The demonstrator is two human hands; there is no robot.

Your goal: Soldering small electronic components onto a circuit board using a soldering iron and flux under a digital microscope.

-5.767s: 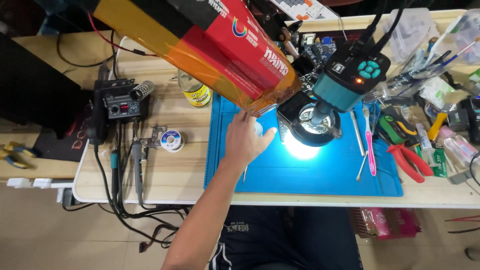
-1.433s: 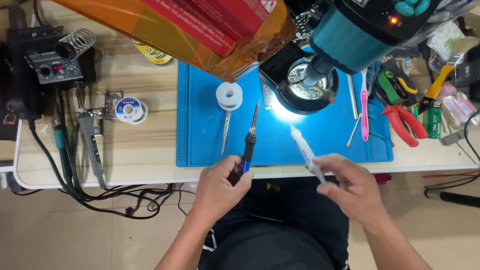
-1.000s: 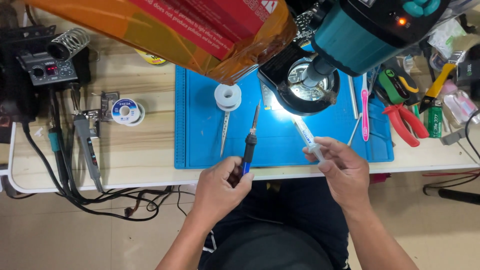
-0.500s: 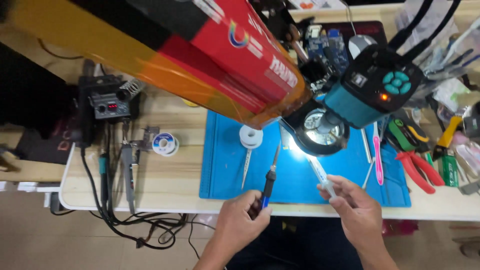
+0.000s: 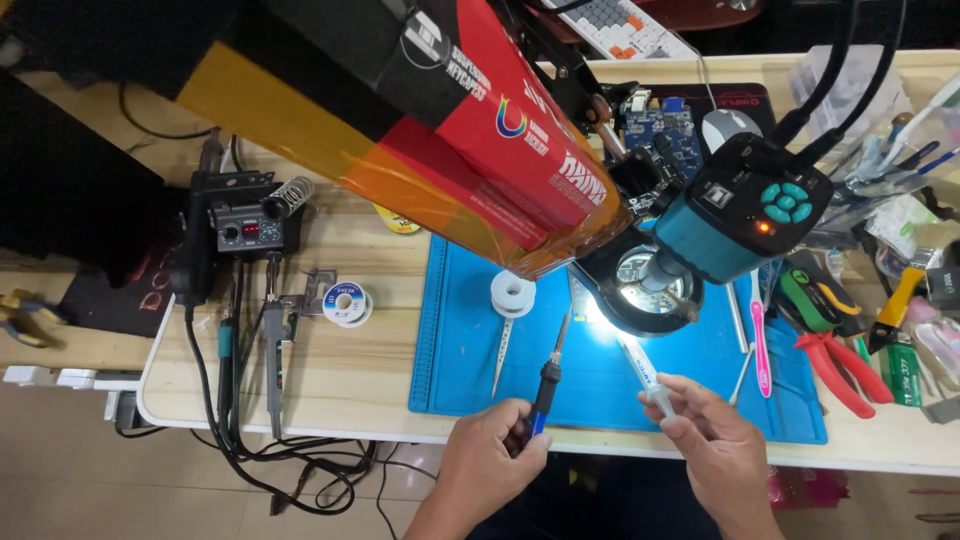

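Hands closed: left [image 5: 492, 458] grips soldering iron [image 5: 546, 381], right [image 5: 713, 447] grips syringe [image 5: 642, 366].

Sharp, bright frame; ring light [image 5: 652, 290] glares white.

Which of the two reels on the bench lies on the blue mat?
The plain white reel, lying at the top of the blue mat, above the left hand. The other reel, with a blue centre, sits on bare wood further left.

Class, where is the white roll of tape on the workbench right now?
In the head view, the white roll of tape sits at the upper left of the blue mat, just above the tweezers and left of the lit ring light.
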